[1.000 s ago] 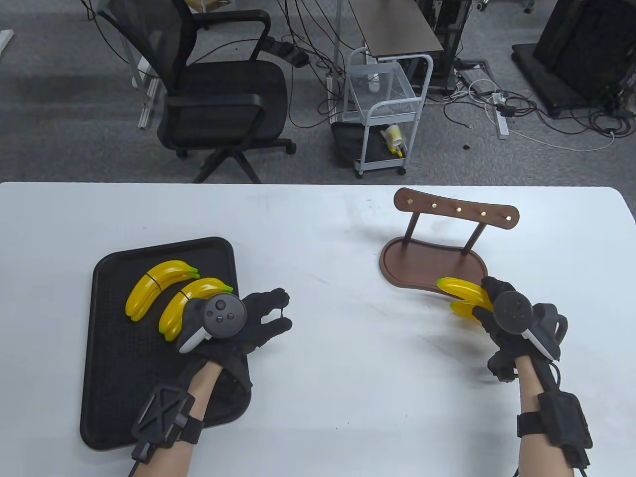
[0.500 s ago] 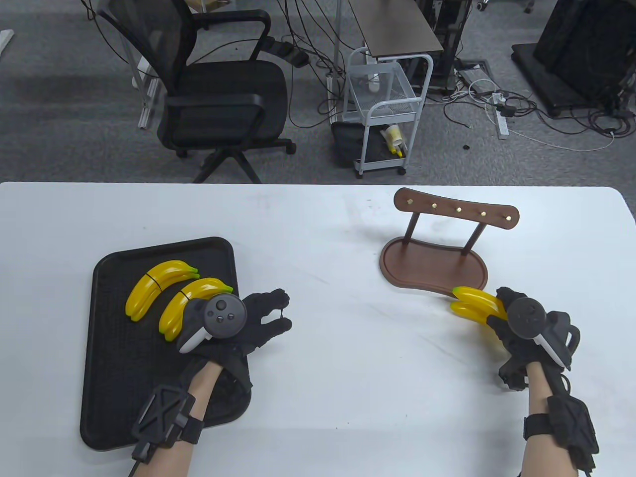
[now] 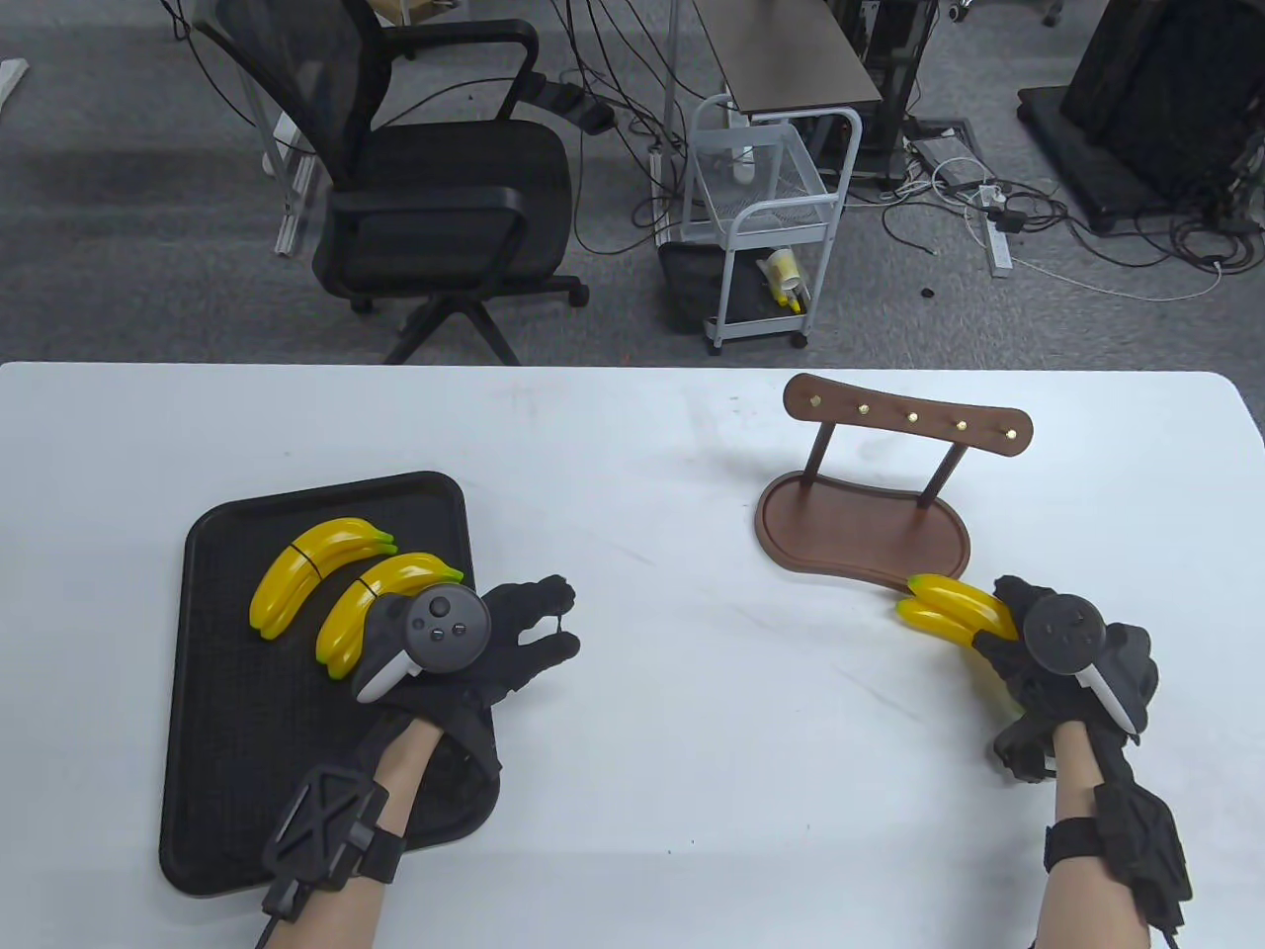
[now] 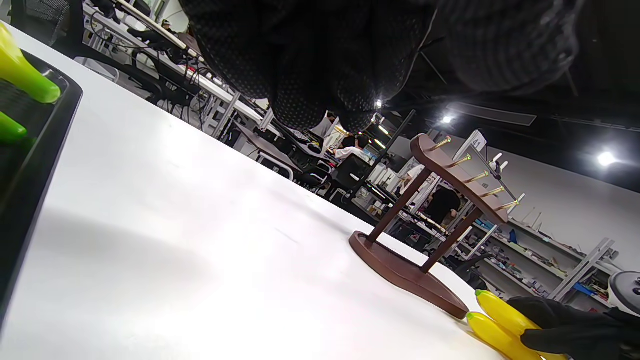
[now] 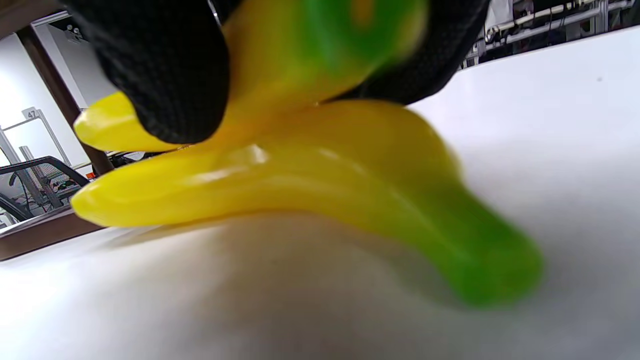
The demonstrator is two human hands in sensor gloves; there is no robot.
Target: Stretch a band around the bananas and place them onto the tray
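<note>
A white counter (image 3: 672, 554) carries a dark brown wooden stand (image 3: 870, 494) on its right half, an oval base with two slanted posts holding a bar studded with brass pegs; behind the counter, on grey carpet, a black mesh office chair (image 3: 435, 188) stands at the left; a white wire cart (image 3: 766, 227) stands near the middle beside a narrow brown-topped table (image 3: 791, 49); loose cables and a white power strip (image 3: 998, 242) lie to the right.
</note>
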